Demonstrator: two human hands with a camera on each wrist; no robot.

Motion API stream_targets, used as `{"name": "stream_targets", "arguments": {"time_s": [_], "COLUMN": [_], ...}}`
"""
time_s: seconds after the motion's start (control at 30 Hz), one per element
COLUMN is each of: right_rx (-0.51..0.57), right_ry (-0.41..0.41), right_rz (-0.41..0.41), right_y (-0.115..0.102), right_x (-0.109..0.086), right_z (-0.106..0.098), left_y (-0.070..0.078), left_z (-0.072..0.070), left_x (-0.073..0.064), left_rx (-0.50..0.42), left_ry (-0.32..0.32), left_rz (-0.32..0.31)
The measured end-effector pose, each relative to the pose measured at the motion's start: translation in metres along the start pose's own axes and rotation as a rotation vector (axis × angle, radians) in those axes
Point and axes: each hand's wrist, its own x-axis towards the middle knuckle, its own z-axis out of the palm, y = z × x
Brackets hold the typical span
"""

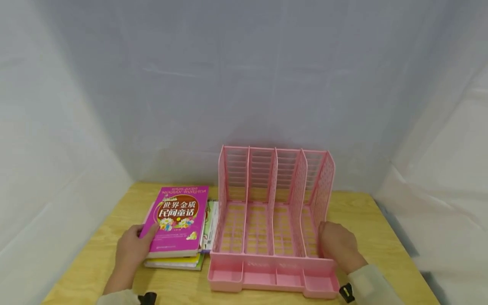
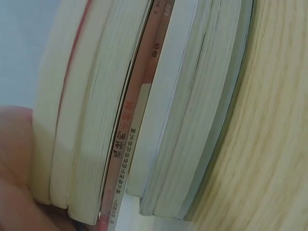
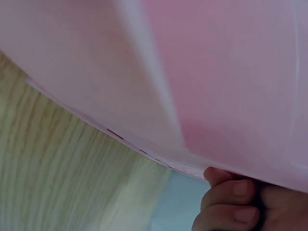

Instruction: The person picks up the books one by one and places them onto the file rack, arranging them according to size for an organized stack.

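On the left of the table lies a stack of books, topped by a magenta storybook [image 1: 177, 241] with Chinese lettering. My left hand [image 1: 132, 248] grips the stack's upper left edge, thumb on the magenta cover; its other fingers are mostly hidden. The left wrist view shows the page edges [image 2: 108, 110] of several stacked books and two thin spines. Right of the books stands a pink desktop file rack [image 1: 274, 258] with several upright slots and a front tray. At its right side wall, my right hand [image 1: 339, 243] grips the lower front part, with curled fingers [image 3: 228, 195] showing in the right wrist view.
The wooden table [image 1: 381, 254] has a pale curtain [image 1: 244, 93] behind it and at both sides. A green and white book [image 1: 209, 224] sticks out between the magenta storybook and the rack. The rack stands close beside the stack.
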Motion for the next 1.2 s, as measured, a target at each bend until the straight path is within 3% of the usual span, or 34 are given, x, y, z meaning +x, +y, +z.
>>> {"name": "stream_targets", "arguments": {"time_s": [0.17,0.37,0.5,0.7,0.83,1.0,1.13,1.2], "right_rx": [0.118,0.164,0.171,0.183,0.196,0.185,0.191,0.212], "right_ry": [-0.010,-0.005,-0.008,-0.003,0.021,0.014,0.012,0.017], "right_rz": [0.069,0.085,0.103,0.103,0.081,0.074,0.083,0.098], "right_y": [0.004,0.005,0.005,0.010,0.014,0.014,0.012,0.013], "right_x": [0.003,0.005,0.004,0.018,0.029,0.033,0.035,0.035], "right_z": [0.001,0.006,0.005,0.015,0.021,0.023,0.025,0.025], "left_y": [0.005,0.006,0.007,0.008,0.005,-0.003,-0.006,-0.004], "left_z": [-0.001,-0.003,-0.006,-0.006,-0.008,-0.023,-0.041,-0.048], "left_x": [0.000,-0.002,0.000,0.008,0.012,0.019,0.027,0.029], "left_rx": [-0.016,-0.007,0.012,0.085,0.087,0.091,0.172,0.242], "left_ry": [0.000,-0.002,-0.037,-0.090,-0.129,-0.193,-0.231,-0.205], "left_rz": [0.004,-0.002,0.021,0.064,0.059,0.057,0.054,0.072]}}
